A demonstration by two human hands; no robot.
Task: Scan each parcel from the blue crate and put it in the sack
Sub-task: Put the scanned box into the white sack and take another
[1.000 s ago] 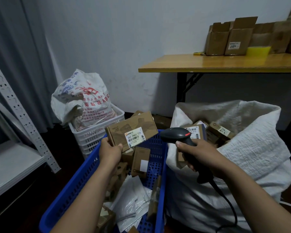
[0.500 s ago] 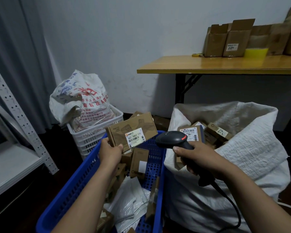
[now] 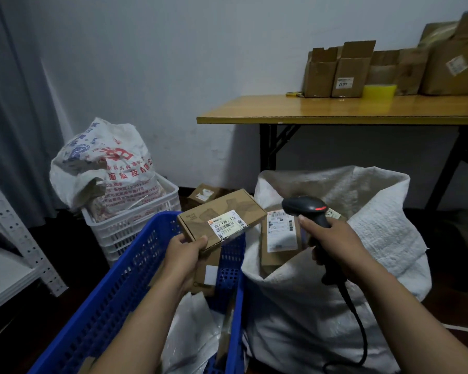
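1. Gripped at its near corner by the left hand (image 3: 184,252), a cardboard parcel (image 3: 200,220) sits tilted, label up (barcode toward the camera).
2. Just right of it, the right hand (image 3: 334,245) clutches a black scanner (image 3: 304,206), apart from the parcel.
3. Below the left hand is the blue crate (image 3: 114,298); beneath the right, the white sack (image 3: 384,233).

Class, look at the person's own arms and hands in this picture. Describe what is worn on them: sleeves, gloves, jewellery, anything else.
The left hand and the right hand are bare: no gloves, and no rings that show. Both forearms are uncovered down to the picture's bottom edge, with no sleeve, watch or wristband in view.
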